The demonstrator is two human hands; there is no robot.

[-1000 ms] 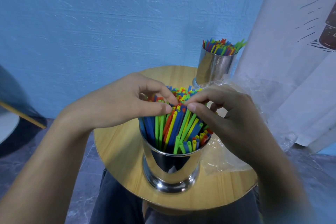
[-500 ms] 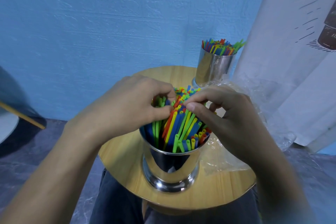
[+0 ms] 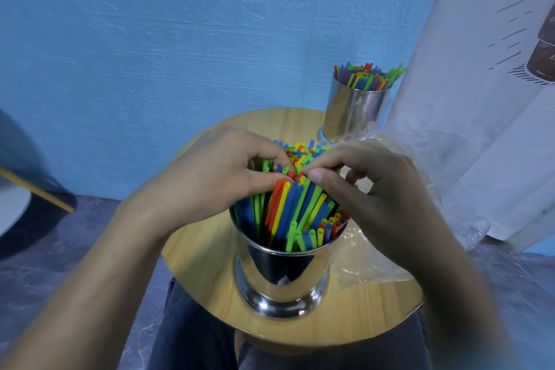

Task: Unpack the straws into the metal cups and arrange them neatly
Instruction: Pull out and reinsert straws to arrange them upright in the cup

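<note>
A shiny metal cup (image 3: 282, 276) stands near the front of a round wooden table (image 3: 201, 264), packed with coloured straws (image 3: 295, 210) in blue, green, yellow and red. My left hand (image 3: 210, 177) and my right hand (image 3: 381, 198) meet over the cup, thumbs and fingers pinched on the straw tops. A second metal cup (image 3: 353, 112) stands at the table's far right, full of its own straws (image 3: 368, 76). Crumpled clear plastic wrap (image 3: 369, 258) lies on the table under my right hand.
A white printed curtain (image 3: 480, 99) hangs close on the right, touching the plastic. A blue wall is behind the table. A dark round object with a yellow stripe (image 3: 36, 189) sits low on the left. My dark trousers (image 3: 192, 336) show under the table's front edge.
Both hands stay on the straw tops, shifting slightly back over the cup while the thumbs press closer together. The cups have not moved.
</note>
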